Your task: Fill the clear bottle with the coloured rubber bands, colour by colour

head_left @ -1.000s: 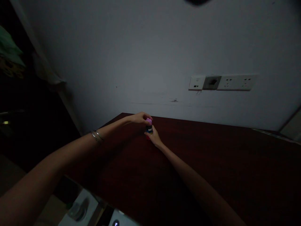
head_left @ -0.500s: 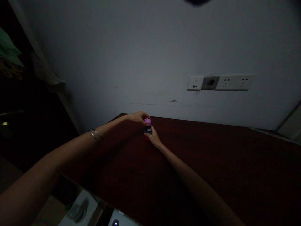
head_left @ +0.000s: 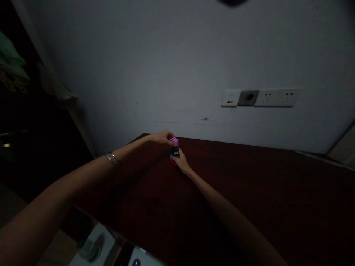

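A small dark bottle (head_left: 175, 151) with a label and a reddish lower part stands upright on the dark red-brown table (head_left: 155, 199). Its pink cap (head_left: 174, 141) is on top. My left hand (head_left: 165, 137) reaches over from the left with its fingers closed on the cap. Around the lower body of the bottle, my right hand (head_left: 181, 161) is wrapped from the right side. Fingers on the far side of the bottle are partly hidden, and the picture is dim.
Behind the table rises a pale wall (head_left: 177, 74) with a row of sockets (head_left: 273, 98). Below the table's front left edge are a clear round container (head_left: 90, 251) on a white surface and a white object (head_left: 142, 257). A dark door (head_left: 33, 147) stands at left.
The fingers of my left hand have shifted slightly on the pink cap, and more of the cap shows. My right hand keeps the bottle in the same place.
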`<state>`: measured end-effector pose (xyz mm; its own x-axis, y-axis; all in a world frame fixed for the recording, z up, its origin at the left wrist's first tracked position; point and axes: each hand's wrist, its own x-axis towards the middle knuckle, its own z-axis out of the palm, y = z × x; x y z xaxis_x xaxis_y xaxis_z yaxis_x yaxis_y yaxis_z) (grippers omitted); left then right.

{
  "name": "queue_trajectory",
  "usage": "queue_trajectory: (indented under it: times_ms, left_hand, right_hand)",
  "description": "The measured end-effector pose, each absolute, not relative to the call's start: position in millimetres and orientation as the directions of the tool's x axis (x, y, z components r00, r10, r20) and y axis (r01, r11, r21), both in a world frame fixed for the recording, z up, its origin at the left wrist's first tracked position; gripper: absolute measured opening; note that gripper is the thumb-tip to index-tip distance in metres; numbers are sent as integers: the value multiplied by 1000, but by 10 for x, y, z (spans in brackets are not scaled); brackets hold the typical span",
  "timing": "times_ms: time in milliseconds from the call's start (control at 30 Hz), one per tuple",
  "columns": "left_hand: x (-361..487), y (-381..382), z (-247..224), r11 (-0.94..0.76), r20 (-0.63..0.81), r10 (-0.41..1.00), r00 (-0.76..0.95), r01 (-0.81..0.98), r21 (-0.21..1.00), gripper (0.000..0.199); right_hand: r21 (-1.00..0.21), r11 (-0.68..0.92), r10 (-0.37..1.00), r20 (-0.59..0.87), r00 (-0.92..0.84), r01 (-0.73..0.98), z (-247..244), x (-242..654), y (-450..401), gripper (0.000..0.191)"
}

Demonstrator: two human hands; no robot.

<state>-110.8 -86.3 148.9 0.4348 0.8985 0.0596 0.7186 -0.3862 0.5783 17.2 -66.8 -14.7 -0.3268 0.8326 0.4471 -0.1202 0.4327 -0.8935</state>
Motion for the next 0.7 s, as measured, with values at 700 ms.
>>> queue_trajectory:
  times_ms: [700]
  left_hand:
    - [-1640,-456,476,51,-26,998,-50,637,769,24]
  right_hand:
    - [-906,406,845,421,-329,-118,-79,190,-730,29]
